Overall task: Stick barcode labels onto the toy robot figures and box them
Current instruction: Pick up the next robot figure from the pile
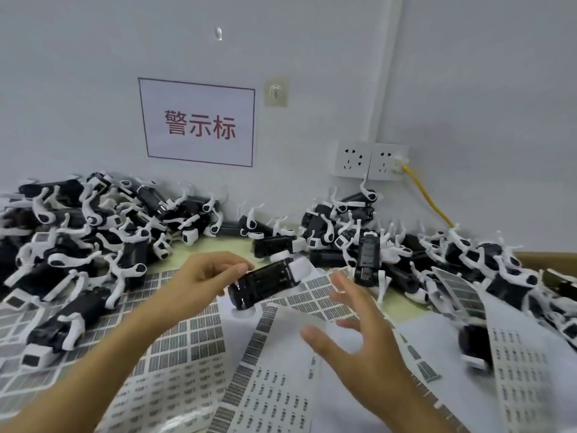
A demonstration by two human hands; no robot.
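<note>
The left hand holds a black-and-white toy robot figure above the middle of the table; its grip is clamped on the figure's black body, thumb and fingertips pinching the left end. The figure lies tilted, white head end up and to the right, black end down and to the left, just over a sheet of barcode labels. The right hand hovers beside it, lower and to the right, with its grip apart: fingers spread and loosely bent, thumb pointing left, holding nothing. It is blurred, so whether a label sticks to a fingertip cannot be told.

More label sheets cover the near part of the table, overlapping one another; one curled sheet lies under the right hand and another sheet lies toward the right edge. A large heap of toy robot figures fills the left side of the table up to the wall. A second heap of figures spreads along the far edge to the right, some of them lying on the sheets. A brown cardboard edge shows behind this heap at the right.

On the wall hangs a white sign with red characters. To its right are two wall sockets, and a yellow cable is plugged into the right one and runs down behind the figures.
</note>
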